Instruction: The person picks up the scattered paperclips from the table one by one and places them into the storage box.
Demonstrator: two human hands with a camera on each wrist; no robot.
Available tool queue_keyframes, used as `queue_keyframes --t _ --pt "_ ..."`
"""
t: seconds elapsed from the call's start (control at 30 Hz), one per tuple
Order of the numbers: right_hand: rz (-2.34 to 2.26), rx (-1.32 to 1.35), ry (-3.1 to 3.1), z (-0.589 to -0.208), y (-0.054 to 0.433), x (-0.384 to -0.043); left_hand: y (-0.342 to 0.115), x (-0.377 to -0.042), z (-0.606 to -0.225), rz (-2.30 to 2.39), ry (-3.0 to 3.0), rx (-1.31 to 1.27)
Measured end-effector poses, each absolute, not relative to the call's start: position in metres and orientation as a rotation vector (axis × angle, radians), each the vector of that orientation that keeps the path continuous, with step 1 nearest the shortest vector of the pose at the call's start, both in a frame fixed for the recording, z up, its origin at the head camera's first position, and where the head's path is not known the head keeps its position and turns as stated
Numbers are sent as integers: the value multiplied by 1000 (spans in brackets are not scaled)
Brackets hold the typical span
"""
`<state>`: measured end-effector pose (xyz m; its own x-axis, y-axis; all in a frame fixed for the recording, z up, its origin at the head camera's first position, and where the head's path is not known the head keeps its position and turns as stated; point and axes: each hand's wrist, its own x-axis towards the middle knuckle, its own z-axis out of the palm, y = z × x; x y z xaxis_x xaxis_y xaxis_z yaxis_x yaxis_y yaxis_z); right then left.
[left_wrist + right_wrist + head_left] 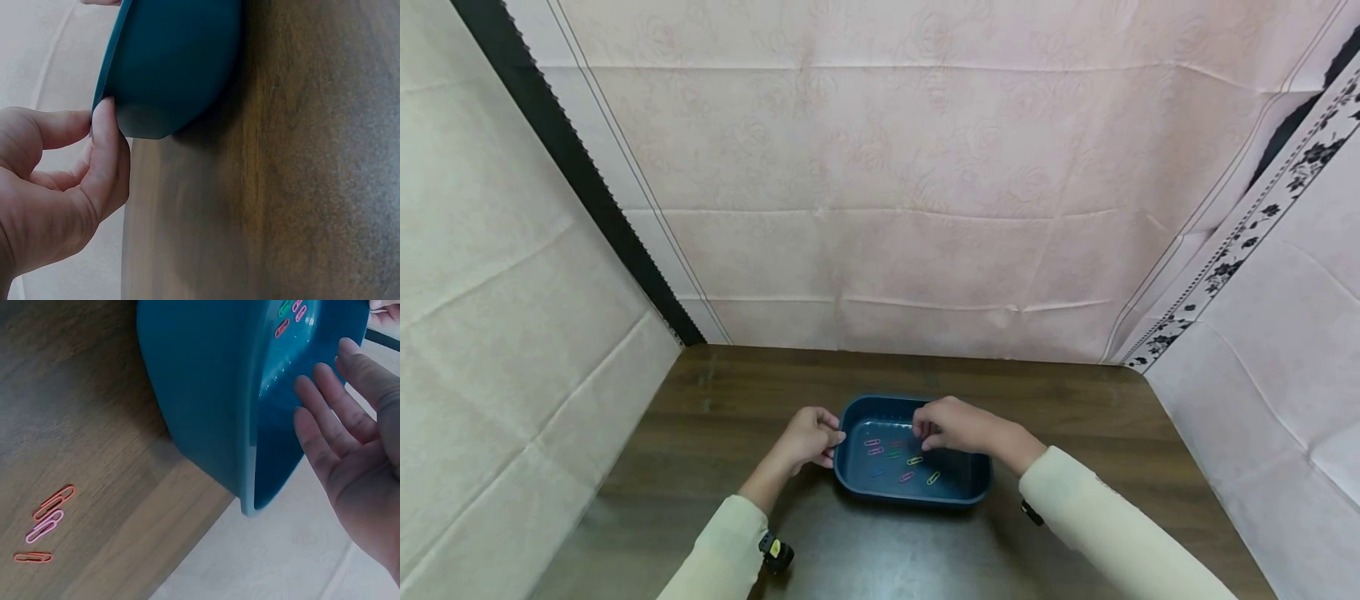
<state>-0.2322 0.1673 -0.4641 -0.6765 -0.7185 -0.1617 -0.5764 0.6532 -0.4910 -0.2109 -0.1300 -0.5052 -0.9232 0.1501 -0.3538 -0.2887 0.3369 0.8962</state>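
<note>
A dark blue plastic tray (913,501) sits on the wooden table with several colored paper clips scattered over its floor, among them a yellow paper clip (933,478) and a pink paper clip (907,477). My left hand (808,437) pinches the tray's left rim between thumb and fingers; the left wrist view shows this grip close up. Over the right half of the tray hovers my right hand (958,429), fingers loosely bent downward and nothing visible between them. In the right wrist view, a red paper clip (282,328) lies inside the tray beyond those fingertips.
Outside the tray, an orange paper clip (54,502), a pink one and another orange one lie on the table (94,425) in the right wrist view. Pale patterned cloth (895,250) hangs behind the table's far edge, with more cloth along both sides.
</note>
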Motion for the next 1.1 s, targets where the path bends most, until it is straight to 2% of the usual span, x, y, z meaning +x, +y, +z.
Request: queue_keyframes --t 0.53,1.1 --pt "-765 -1062 2579 -462 197 -216 -129 -212 -506 1607 2244 -136" --pt "-1077 -904 2687 -454 245 -191 -130 -213 -508 1631 2229 -131"
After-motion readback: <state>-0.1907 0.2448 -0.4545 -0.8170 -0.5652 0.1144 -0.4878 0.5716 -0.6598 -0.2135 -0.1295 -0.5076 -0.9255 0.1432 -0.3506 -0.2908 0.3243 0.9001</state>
